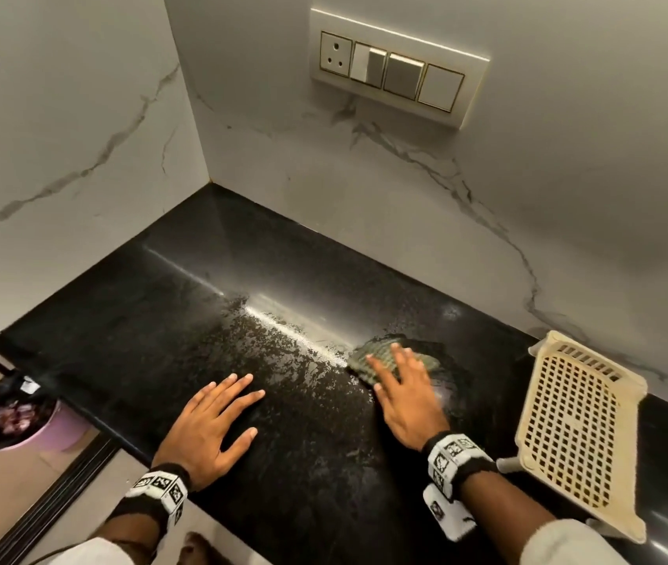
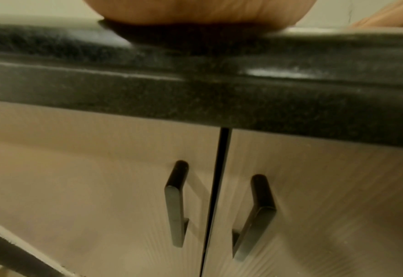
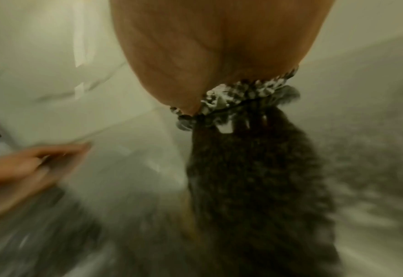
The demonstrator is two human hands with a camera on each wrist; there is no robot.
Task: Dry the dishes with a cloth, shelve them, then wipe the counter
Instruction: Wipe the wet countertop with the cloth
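Note:
My right hand [image 1: 399, 385] lies flat with straight fingers on a grey-green checked cloth [image 1: 369, 358], pressing it onto the black stone counter [image 1: 210, 328]. A wet speckled smear runs across the counter to the left of the cloth. The right wrist view is blurred; the palm [image 3: 210, 56] covers the cloth [image 3: 243, 95] edge. My left hand [image 1: 218, 418] rests flat on the counter near its front edge, fingers spread, holding nothing. In the left wrist view the heel of the left hand [image 2: 203, 13] sits on the counter edge [image 2: 195, 97].
A cream perforated plastic rack [image 1: 577, 430] stands on the counter to the right of my right hand. Marble walls meet in the back left corner, with a switch panel [image 1: 397, 71] above. Below the counter are cabinet doors with black handles [image 2: 177, 204]. A pink bin [image 1: 26, 413] stands on the floor at left.

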